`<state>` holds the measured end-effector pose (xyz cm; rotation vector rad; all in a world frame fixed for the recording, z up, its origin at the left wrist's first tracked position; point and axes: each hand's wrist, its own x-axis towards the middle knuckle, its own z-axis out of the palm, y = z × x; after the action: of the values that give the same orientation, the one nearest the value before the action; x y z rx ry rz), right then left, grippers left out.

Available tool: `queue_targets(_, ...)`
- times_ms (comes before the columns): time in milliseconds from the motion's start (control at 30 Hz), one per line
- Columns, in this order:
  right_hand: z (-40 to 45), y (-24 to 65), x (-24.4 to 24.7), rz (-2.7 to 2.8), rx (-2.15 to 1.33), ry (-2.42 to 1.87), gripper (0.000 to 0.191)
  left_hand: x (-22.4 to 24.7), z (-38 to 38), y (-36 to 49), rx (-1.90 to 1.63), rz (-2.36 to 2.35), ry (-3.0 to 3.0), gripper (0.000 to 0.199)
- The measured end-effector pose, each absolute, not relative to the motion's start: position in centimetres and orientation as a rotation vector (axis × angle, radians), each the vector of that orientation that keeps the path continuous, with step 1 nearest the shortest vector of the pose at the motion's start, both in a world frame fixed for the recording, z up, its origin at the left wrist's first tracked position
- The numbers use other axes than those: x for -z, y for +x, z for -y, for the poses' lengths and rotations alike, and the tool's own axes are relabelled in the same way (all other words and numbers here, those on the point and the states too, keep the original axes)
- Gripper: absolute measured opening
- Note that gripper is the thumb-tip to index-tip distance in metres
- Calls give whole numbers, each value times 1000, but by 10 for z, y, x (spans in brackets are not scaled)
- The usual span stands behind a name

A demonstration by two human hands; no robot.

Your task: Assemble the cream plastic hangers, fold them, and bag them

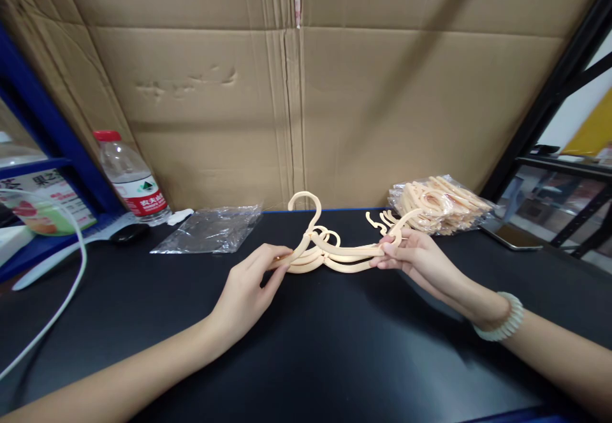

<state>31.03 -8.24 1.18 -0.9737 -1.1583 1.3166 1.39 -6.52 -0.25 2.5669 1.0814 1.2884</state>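
Observation:
A beige plastic hanger (344,249) is raised a little above the black table, its hook upright. My left hand (251,276) pinches its left arm between thumb and fingers. At the other end, my right hand (421,260) is closed around the hanger's right arm, and a curved beige piece (406,220) rises from the same fingers; whether it is joined to the hanger I cannot tell. Behind and below lie more beige hangers (306,268), partly hidden by the raised one. Several loose beige hook pieces (375,222) lie just beyond my right hand.
A clear bag of beige hanger parts (440,206) lies at the back right, near a phone (510,237). An empty clear bag (205,228), a red-capped water bottle (134,184) and a dark mouse (130,233) are at the left. A white cable (79,289) loops nearby. Cardboard (406,110) stands behind.

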Motion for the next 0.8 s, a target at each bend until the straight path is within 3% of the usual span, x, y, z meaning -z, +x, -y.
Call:
queue_targets(133, 82, 309, -14, 1146, -1268, -862, 22, 3, 62, 13, -1275, -1156, 2440, 14)
queue_targets(400, 62, 369, -37, 1401, -1039, -1056, 22, -1, 63, 13, -1331, -1199, 2536, 13)
queue_targets(567, 59, 402, -50, 2127, -889, -1361, 20, 0, 66, 14, -1034, -1052, 2821, 16)
queue_targets(800, 61, 397, -43, 2315, -781, -1491, 10, 2, 68, 12, -801, -1133, 2928, 14)
